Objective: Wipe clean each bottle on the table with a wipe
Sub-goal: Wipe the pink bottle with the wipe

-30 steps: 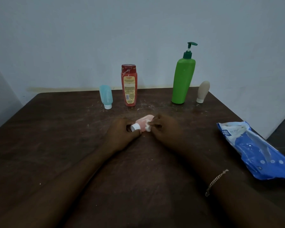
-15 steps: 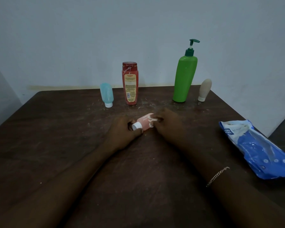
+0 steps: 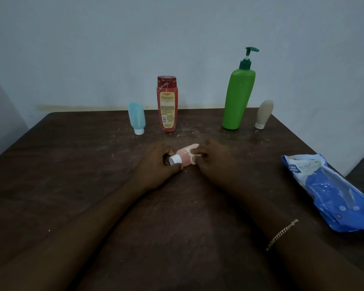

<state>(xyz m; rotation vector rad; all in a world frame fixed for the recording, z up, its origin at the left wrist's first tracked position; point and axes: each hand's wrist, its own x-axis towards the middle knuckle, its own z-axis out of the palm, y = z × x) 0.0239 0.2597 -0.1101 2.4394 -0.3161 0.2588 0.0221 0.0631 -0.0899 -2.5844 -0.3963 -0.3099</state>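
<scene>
Pink bottle (image 3: 184, 157) lies cap-left between hands; left hand (image 3: 153, 166) grips cap (image 3: 174, 159), right hand (image 3: 212, 162) pinches wipe (image 3: 192, 153) against bottle's far-right end.

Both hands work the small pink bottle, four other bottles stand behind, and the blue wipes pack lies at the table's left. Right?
No: the head view shows the blue wipes pack on the right side of the table. The rest holds.

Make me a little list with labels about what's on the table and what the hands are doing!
bottle in hands: small pink bottle, tipped sideways
left hand: grips its white-capped end
right hand: pinches a wipe against it
standing at back: blue tube, red bottle, green pump bottle, beige tube
wipes pack: right side of table
</scene>
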